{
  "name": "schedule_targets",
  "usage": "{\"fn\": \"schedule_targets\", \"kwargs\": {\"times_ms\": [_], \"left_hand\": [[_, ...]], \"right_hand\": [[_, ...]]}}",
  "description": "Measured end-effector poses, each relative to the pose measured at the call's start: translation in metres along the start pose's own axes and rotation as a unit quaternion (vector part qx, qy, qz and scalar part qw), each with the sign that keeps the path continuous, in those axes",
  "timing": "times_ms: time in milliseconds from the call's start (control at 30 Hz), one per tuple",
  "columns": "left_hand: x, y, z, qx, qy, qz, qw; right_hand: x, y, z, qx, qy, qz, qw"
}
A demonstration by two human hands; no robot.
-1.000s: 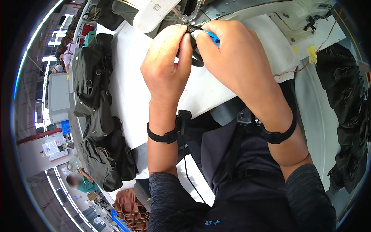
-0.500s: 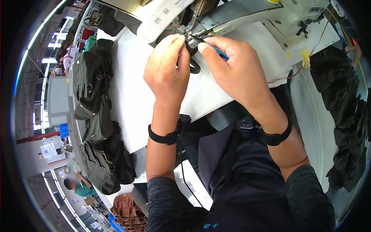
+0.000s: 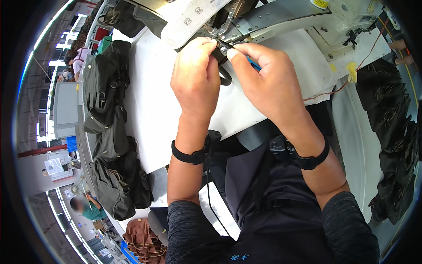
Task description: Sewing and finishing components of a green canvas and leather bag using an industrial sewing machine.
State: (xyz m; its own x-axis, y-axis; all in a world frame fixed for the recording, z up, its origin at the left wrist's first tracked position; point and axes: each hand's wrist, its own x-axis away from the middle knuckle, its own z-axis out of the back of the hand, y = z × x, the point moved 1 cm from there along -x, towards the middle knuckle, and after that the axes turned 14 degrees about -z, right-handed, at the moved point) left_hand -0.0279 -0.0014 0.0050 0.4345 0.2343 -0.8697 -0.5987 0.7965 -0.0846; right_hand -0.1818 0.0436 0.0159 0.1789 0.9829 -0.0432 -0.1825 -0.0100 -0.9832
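Both hands are raised to the needle area of an industrial sewing machine (image 3: 272, 22). My left hand (image 3: 193, 83) is pinched at the fingertips just below the metal presser parts (image 3: 218, 33); whatever lies between those fingers is too small to make out. Close on its right, my right hand (image 3: 272, 77) grips a slim tool with a black pointed tip and a blue handle (image 3: 253, 64). The tool's tip points up and left, close to the left fingertips. Behind the left hand a dark strap loop (image 3: 226, 77) hangs over the white worktop (image 3: 147, 97).
Dark green bags (image 3: 110, 145) are piled along the left side, with brown bags (image 3: 143, 240) below. More dark fabric pieces (image 3: 389, 132) hang at the right. A reddish cord (image 3: 338, 90) with a yellow tie runs beside the machine. Other people (image 3: 90, 210) are far off at left.
The view has shifted slightly, so the machine sits a little lower and farther right. Both hands keep nearly the same grip and place at the needle area.
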Motion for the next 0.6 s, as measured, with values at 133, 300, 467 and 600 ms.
{"fn": "schedule_targets", "kwargs": {"times_ms": [133, 300, 467, 600], "left_hand": [[-0.009, -0.009, 0.011, 0.02, -0.055, -0.039, 0.998], [-0.008, -0.013, 0.011, 0.02, -0.046, -0.07, 0.996], [-0.003, -0.014, 0.006, 0.023, 0.003, -0.048, 0.999], [0.001, -0.011, 0.007, 0.025, 0.015, -0.022, 0.999]], "right_hand": [[0.0, 0.002, 0.002, -0.026, -0.009, -0.021, 0.999], [0.0, 0.002, 0.017, -0.062, -0.059, -0.05, 0.995], [0.013, 0.034, 0.053, 0.0, -0.025, -0.037, 0.999], [0.004, 0.068, 0.081, 0.204, 0.045, -0.009, 0.978]]}}
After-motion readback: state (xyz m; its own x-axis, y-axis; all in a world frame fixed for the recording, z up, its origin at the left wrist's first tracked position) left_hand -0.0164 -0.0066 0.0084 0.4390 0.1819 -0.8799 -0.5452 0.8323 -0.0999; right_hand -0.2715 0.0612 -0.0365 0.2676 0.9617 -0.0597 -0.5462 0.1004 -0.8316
